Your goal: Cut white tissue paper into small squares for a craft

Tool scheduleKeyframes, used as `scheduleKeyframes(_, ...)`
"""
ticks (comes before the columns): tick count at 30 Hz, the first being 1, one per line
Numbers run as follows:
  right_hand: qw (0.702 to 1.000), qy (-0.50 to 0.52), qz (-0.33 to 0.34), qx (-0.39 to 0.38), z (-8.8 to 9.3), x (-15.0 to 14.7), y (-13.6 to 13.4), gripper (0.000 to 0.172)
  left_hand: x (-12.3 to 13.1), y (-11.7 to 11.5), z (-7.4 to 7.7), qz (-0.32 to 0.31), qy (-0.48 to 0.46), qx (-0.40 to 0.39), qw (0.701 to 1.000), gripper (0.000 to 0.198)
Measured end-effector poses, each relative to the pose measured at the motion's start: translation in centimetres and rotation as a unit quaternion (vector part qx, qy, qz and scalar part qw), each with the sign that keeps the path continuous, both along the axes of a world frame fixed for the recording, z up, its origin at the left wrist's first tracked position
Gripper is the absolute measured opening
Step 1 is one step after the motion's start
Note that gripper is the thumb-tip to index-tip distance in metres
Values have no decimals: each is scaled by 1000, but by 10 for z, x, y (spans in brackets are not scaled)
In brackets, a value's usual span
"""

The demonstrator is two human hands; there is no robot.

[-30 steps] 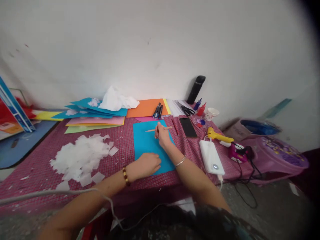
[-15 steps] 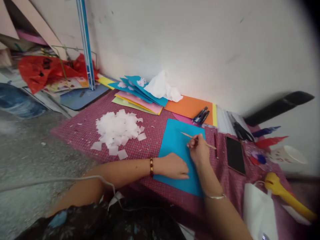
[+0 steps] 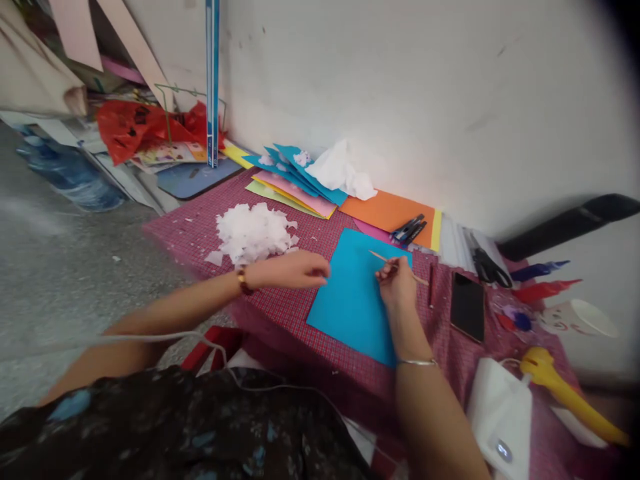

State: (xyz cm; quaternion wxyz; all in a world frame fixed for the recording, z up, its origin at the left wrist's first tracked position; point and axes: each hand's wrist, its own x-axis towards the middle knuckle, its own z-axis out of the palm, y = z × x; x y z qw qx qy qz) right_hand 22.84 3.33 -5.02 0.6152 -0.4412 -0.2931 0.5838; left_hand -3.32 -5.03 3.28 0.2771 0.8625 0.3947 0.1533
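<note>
In my right hand [image 3: 397,283] is a thin, pale wooden stick [image 3: 379,256] with a pointed tip, pinched between the fingers. This hand rests at the right side of a blue sheet of paper [image 3: 350,300] lying flat on the table. My left hand [image 3: 295,269] hovers at the sheet's left edge, fingers loosely curled with a gap at the thumb; I see nothing in it. Just beyond its wrist lies a heap of small white paper squares [image 3: 253,230].
Against the wall are folded coloured sheets [image 3: 300,200], crumpled white tissue [image 3: 343,172] and an orange sheet [image 3: 385,210] with dark cutters [image 3: 409,230]. To the right lie scissors [image 3: 490,268], a phone [image 3: 467,307], a paper cup [image 3: 580,318] and a yellow glue gun [image 3: 560,383].
My left hand has lifted off the blue sheet and moved left towards the white paper heap. The right hand keeps the stick over the sheet. The view has shifted slightly left.
</note>
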Motion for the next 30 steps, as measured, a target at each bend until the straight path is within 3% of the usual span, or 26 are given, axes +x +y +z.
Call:
scheduleKeyframes(3, 1000, 5, 2, 6, -2, -2, 1, 39, -58, -15, 14, 141, 120, -19, 983, 23)
scheduleKeyframes(7, 1000, 3, 6, 13, -4, -3, 1, 38, -97, -38, 10, 220, 226, -56, 947, 21)
scheduleKeyframes(14, 1000, 6, 9, 30, -5, -2, -1, 37, -91, -55, -14, 324, 280, -20, 904, 33)
scheduleKeyframes(19, 999, -15, 9, 35, -3, -4, -4, 36, -90, -55, -18, 344, 245, -27, 906, 21)
scheduleKeyframes(22, 999, -14, 10, 29, -1, -5, -5, 35, -91, -52, -21, 326, 243, -45, 912, 9)
scheduleKeyframes(25, 1000, -5, 10, 27, 0, -6, -5, 34, -91, -48, -15, 310, 219, -44, 924, 10)
scheduleKeyframes(30, 999, 18, 0, 28, 0, -8, -5, 31, -77, -32, 16, 298, 80, -14, 951, 14)
